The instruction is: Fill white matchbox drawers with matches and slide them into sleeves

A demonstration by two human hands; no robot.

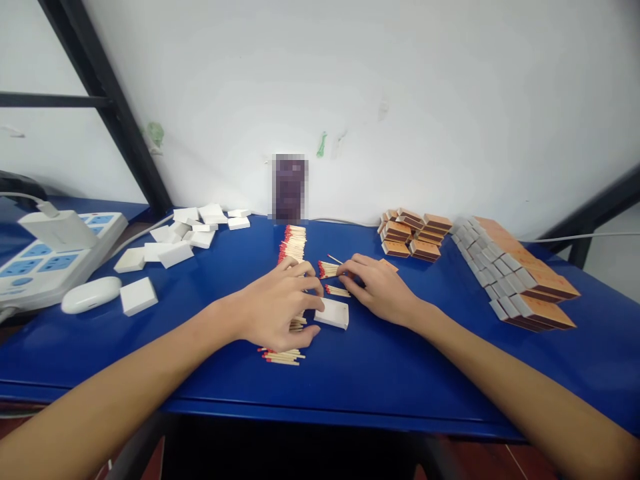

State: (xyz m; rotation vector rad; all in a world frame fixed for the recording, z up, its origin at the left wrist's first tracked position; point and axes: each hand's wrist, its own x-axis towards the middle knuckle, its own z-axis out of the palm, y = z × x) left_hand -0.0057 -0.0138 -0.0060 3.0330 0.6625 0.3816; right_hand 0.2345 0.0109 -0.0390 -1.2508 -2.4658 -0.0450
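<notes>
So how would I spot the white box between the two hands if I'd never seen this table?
On the blue table, find the row of red-tipped matches leading toward the wall. Just right of it, between the left hand and right hand, lies the white box. The other white boxes are off left near the power strip; this one lies apart from them.

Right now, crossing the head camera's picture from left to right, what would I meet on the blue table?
Power strip → scattered white boxes → row of matches → lone white box → smaller matchbox stack → larger matchbox stack.
</notes>
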